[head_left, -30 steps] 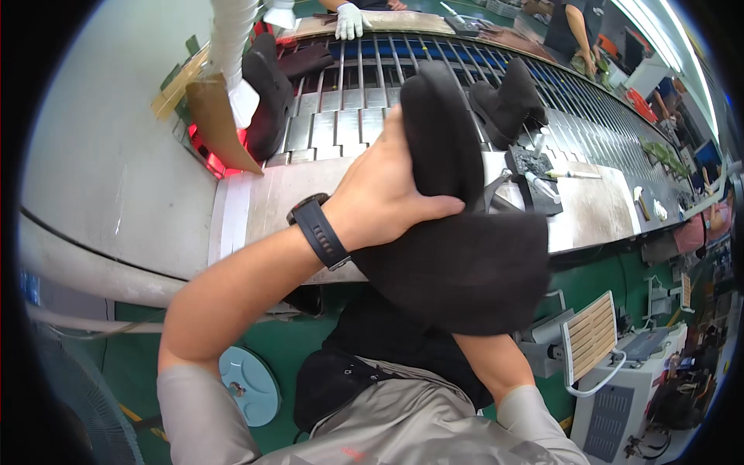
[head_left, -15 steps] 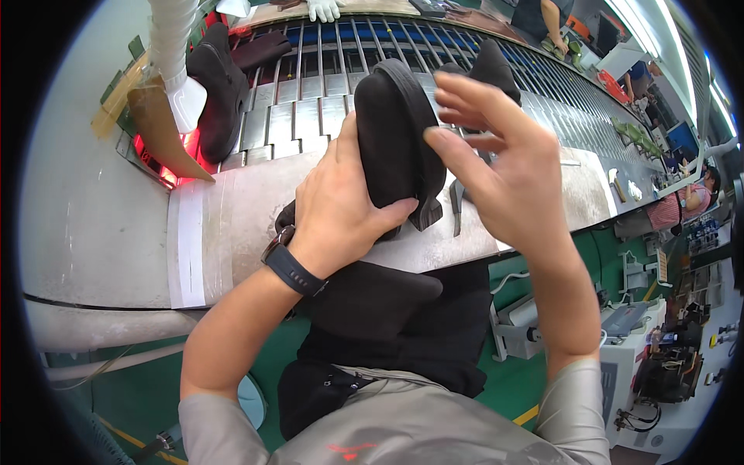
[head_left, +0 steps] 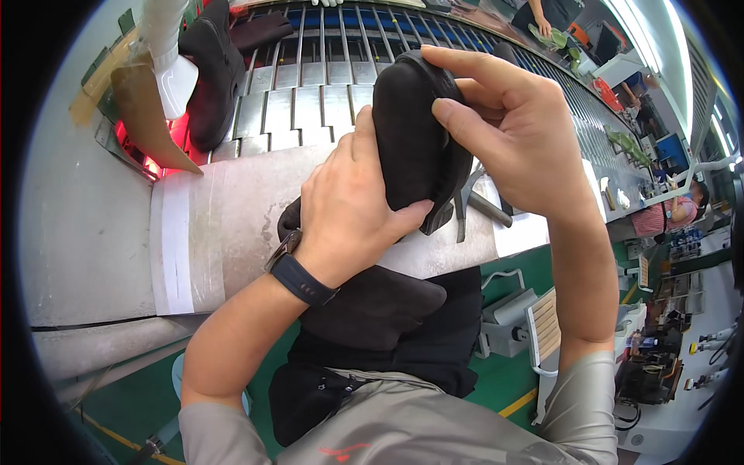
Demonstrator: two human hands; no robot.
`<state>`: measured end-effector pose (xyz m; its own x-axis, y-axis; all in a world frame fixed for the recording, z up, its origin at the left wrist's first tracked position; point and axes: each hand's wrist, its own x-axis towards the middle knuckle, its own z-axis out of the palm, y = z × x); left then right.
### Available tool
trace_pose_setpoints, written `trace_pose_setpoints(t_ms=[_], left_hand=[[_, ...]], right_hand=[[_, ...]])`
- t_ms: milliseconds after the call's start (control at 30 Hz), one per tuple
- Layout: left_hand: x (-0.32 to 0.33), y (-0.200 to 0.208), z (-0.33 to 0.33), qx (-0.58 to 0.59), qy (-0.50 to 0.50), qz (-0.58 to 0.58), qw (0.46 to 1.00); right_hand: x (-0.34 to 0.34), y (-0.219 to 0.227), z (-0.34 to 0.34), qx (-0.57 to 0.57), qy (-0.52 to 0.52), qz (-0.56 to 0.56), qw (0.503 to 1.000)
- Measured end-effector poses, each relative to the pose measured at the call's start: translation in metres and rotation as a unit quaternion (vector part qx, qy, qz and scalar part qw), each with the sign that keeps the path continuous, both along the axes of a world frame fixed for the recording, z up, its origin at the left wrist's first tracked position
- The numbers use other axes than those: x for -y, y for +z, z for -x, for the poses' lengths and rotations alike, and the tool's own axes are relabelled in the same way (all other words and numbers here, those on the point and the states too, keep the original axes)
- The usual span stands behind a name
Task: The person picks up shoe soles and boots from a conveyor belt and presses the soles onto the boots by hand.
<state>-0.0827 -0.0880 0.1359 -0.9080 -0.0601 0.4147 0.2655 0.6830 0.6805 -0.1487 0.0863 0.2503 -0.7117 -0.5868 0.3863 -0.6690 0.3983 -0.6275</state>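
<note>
A black suede-like boot (head_left: 407, 147) is held over the bench edge, toe pointing away from me and its dark sole (head_left: 456, 167) turned to the right. Its soft shaft (head_left: 376, 306) seems to hang toward my lap. My left hand (head_left: 345, 194), with a dark watch on the wrist, wraps the boot's left side, thumb across the near end. At the toe, my right hand (head_left: 519, 132) grips the sole's edge between thumb and fingers. Partly hidden behind the boot, a dark metal hand tool (head_left: 465, 205) lies on the bench.
Beyond the bench edge (head_left: 248, 209) runs a slatted metal conveyor (head_left: 310, 108). Another dark boot (head_left: 209, 85) stands at left by a red-glowing heater (head_left: 151, 164) and a white hose nozzle (head_left: 177, 87). Co-workers, including one in pink stripes (head_left: 651, 221), are at the right.
My right hand has come in from beside the boot and closed on the sole's edge at the toe. The boot and my left hand have shifted slightly right.
</note>
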Motion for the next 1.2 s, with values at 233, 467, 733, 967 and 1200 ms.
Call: trace_pose_setpoints(t_ms=[233,467,733,967,1200], left_hand=[[0.004,-0.004,0.004,0.014,0.003,0.015,1.000],[0.012,-0.008,0.018,0.017,-0.006,0.005,1.000],[0.027,-0.021,0.028,0.015,-0.033,0.007,0.999],[0.030,-0.016,0.026,0.023,-0.054,0.000,0.998],[0.026,-0.018,0.031,0.002,-0.057,0.002,0.998]], right_hand=[[0.011,-0.002,0.003,0.000,-0.003,-0.004,1.000],[0.042,-0.007,-0.001,-0.325,-0.067,-0.235,0.913],[0.014,-0.069,-0.001,-0.061,-0.039,0.069,0.995],[0.013,-0.098,-0.015,0.032,-0.057,0.153,0.986],[0.010,-0.109,-0.010,-0.042,-0.099,0.124,0.986]])
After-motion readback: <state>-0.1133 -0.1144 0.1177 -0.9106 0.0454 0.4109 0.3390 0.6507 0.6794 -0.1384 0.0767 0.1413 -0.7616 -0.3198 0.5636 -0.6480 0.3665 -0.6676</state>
